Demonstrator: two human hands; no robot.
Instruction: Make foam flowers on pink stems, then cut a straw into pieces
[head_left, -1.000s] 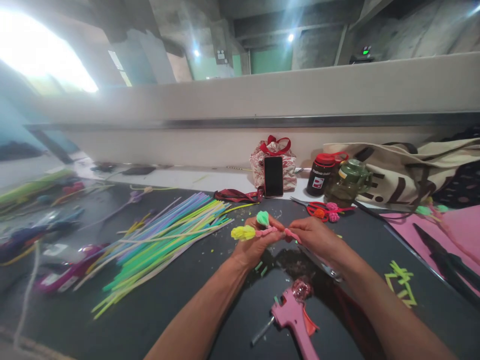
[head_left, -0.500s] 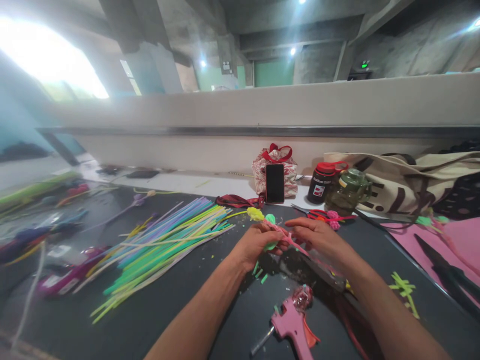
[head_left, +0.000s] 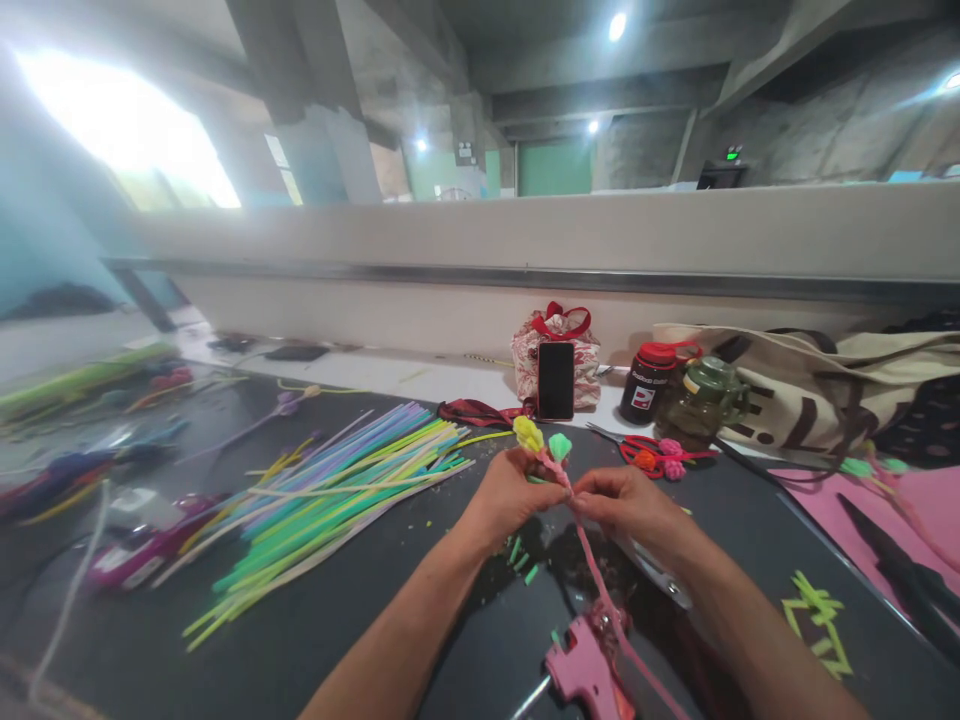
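A pink pipe-cleaner stem [head_left: 590, 556] runs between my hands, its tail trailing down across the pink glue gun [head_left: 581, 668]. At its top sit a yellow fuzzy bud [head_left: 528, 433] and a mint-green fuzzy bud [head_left: 559, 447]. My left hand [head_left: 508, 495] is closed on the stem just under the buds. My right hand [head_left: 634, 508] pinches the same stem with thumb and forefinger, close beside the left fingertips. Part of the stem is hidden by the fingers. Below the right hand, a metal tool [head_left: 660, 580] lies partly covered.
Loose pipe cleaners [head_left: 337, 510] spread to the left. Behind my hands are a phone [head_left: 556, 381], red-handled scissors [head_left: 649, 456], a black bottle [head_left: 645, 385] and a green jug [head_left: 703, 400]. Black scissors [head_left: 900, 560] lie on pink sheets at right. Small green clippings [head_left: 519, 553] lie below my left hand.
My right fingers have gone from loosely spread to pinching the stem. The stem's tail has swung down over the glue gun, and the green bud shows more clearly. The view has tilted slightly upward.
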